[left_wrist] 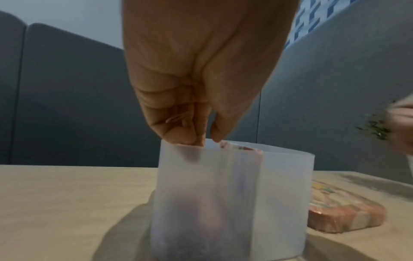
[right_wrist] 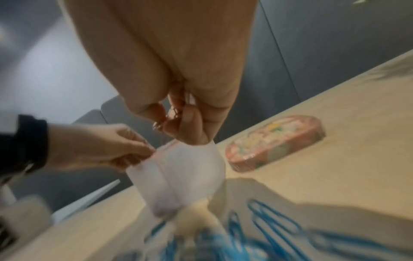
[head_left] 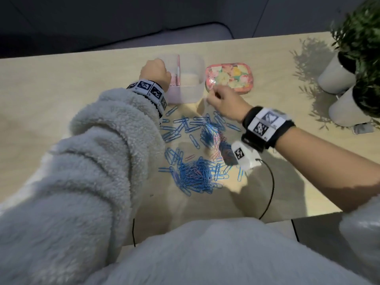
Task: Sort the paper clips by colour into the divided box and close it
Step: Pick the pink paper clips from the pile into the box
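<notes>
Left hand (left_wrist: 201, 74): fingers curled together, tips dipped just inside the rim of the box (left_wrist: 232, 197) over its left compartment; a pale pink clip (left_wrist: 176, 117) shows within the curl of the fingers. Right hand (right_wrist: 178, 84): thumb and fingers pinched on a few pink clips (right_wrist: 171, 114), poised just above the near right corner of the box. In the head view this hand (head_left: 224, 101) sits between the box and the lid (head_left: 229, 77).

Box: translucent, upright on the table (head_left: 72, 64), open, split by a central divider (head_left: 178, 70). Left compartment holds pink clips, seen as a pink mass through the wall. Contents of the right compartment cannot be told; it reads pale.

Lid: floral, pink-edged, lying flat on the table just right of the box, apart from it.

Loose stock: blue clips (head_left: 193, 177) in two heaps and a scatter on the table, near side of the box, between the two forearms. A few pink ones (head_left: 189, 157) remain mixed in.

Periphery: two white pots (head_left: 335, 77) with green plants at the far right of the table. Both wrists carry marker bands; a cable (head_left: 269, 194) trails from the right wrist unit across the table edge
</notes>
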